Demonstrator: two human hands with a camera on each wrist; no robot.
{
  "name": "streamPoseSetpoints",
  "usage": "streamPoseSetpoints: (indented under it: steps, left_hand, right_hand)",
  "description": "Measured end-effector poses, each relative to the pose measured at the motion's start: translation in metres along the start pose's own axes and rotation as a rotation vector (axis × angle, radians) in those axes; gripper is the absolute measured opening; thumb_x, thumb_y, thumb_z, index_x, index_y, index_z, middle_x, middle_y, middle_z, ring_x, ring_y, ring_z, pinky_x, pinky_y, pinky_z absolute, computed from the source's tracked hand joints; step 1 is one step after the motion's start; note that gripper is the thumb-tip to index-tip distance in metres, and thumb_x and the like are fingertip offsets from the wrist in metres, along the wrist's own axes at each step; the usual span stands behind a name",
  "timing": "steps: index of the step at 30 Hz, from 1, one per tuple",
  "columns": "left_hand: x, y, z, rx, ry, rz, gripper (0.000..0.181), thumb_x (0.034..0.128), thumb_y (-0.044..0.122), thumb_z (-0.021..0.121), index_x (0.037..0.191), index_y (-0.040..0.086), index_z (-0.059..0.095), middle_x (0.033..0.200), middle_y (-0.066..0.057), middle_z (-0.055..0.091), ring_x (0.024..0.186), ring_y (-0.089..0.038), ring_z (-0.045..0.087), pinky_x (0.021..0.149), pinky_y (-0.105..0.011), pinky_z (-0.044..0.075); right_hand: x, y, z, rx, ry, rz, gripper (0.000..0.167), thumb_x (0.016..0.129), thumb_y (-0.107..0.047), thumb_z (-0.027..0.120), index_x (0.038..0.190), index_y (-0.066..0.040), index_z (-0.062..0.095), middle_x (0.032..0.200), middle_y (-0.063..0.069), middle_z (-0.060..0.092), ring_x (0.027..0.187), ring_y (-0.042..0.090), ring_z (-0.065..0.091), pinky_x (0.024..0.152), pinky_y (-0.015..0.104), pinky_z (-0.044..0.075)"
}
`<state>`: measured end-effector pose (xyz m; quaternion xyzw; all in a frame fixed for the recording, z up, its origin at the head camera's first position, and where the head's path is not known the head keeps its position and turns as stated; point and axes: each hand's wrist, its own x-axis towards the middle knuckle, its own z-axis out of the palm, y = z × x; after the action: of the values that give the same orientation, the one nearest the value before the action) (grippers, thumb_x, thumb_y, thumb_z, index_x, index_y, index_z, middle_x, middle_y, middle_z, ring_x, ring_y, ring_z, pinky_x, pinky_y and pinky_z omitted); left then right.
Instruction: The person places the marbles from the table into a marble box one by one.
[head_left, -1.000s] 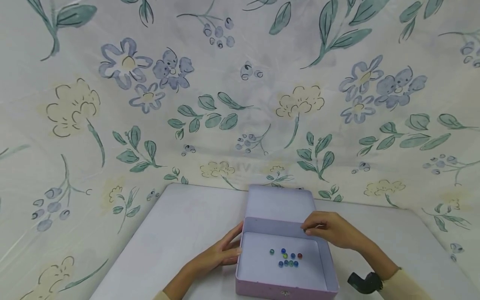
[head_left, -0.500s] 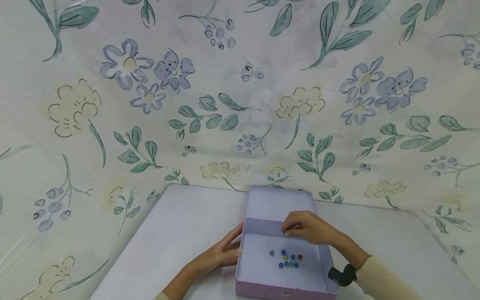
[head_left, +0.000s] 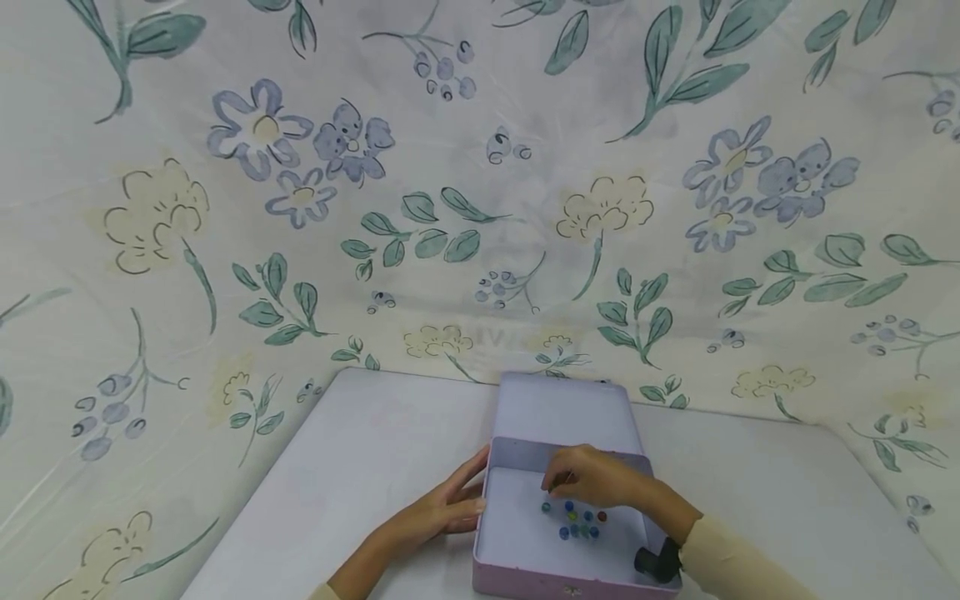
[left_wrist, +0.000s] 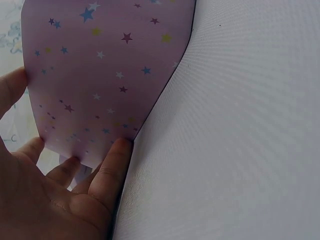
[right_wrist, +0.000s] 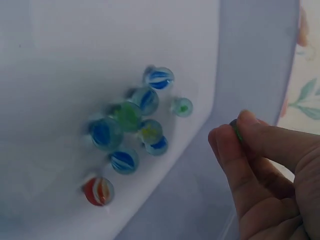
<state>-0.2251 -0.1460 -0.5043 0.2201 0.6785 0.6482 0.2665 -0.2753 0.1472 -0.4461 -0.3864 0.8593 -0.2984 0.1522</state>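
A shallow pink tin box (head_left: 547, 578) with a pale lilac inside stands on the table. Several glass marbles lie loose on its floor: blue ones (right_wrist: 124, 160), green ones (right_wrist: 128, 117), a yellow one (right_wrist: 150, 131) and a red-and-white one (right_wrist: 98, 191). Over the box's left back part, my right hand (head_left: 592, 477) pinches a green marble (right_wrist: 238, 132) between thumb and fingertips, mostly covered by them. My left hand (head_left: 438, 510) has its fingers spread against the box's left outer wall; the left wrist view shows fingertips touching the star-printed side (left_wrist: 115, 75).
The box's lid (head_left: 566, 408) is folded back flat behind it. Around the box lies the white tabletop (head_left: 390, 433). A floral-patterned cloth (head_left: 450, 208) hangs just behind the table's back edge. A black strap device (head_left: 657, 562) sits at the right wrist.
My right hand has moved left and lower over the box from its right back corner, still pinching the marble. The left hand and the marbles in the box have stayed put.
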Motion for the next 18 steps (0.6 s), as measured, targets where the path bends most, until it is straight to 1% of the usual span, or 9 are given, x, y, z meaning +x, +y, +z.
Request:
streamPoseSetpoints:
  steps: [3, 6, 12, 18]
  left_hand:
    - [-0.001, 0.0, 0.0, 0.009, -0.004, 0.005, 0.072, 0.1054, 0.028, 0.047, 0.162, 0.034, 0.002, 0.17, -0.009, -0.008, 0.152, -0.051, 0.007, 0.11, -0.06, 0.042]
    - [0.0, 0.0, 0.0, 0.02, -0.007, 0.008, 0.073, 0.1051, 0.03, 0.047, 0.161, 0.034, 0.002, 0.17, -0.009, -0.007, 0.152, -0.051, 0.008, 0.109, -0.06, 0.043]
    - [0.0, -0.001, -0.001, 0.022, -0.002, 0.006, 0.073, 0.1051, 0.031, 0.048, 0.161, 0.034, 0.002, 0.17, -0.008, -0.007, 0.151, -0.051, 0.008, 0.109, -0.06, 0.042]
    - [-0.001, -0.002, -0.001, 0.025, -0.014, 0.018, 0.073, 0.1054, 0.028, 0.046, 0.162, 0.033, 0.0, 0.17, -0.01, -0.008, 0.151, -0.052, 0.007, 0.11, -0.06, 0.041]
  right_hand:
    - [0.001, 0.001, 0.006, -0.025, -0.011, 0.0, 0.009, 0.088, -0.004, 0.073, 0.095, -0.006, 0.077, 0.092, -0.003, 0.071, 0.083, -0.003, 0.064, 0.076, 0.013, 0.054]
    - [0.0, 0.002, 0.01, -0.06, -0.027, -0.018, 0.008, 0.087, -0.004, 0.074, 0.094, -0.008, 0.077, 0.091, -0.004, 0.071, 0.082, -0.005, 0.062, 0.076, 0.013, 0.054]
    - [0.0, 0.005, 0.014, -0.083, -0.066, -0.017, 0.007, 0.087, -0.005, 0.074, 0.094, -0.008, 0.077, 0.091, -0.003, 0.072, 0.08, -0.006, 0.06, 0.074, 0.013, 0.054]
    - [0.0, 0.009, 0.02, -0.143, -0.109, -0.015, 0.007, 0.087, -0.008, 0.075, 0.091, -0.013, 0.076, 0.086, -0.011, 0.066, 0.076, -0.007, 0.056, 0.071, 0.012, 0.053]
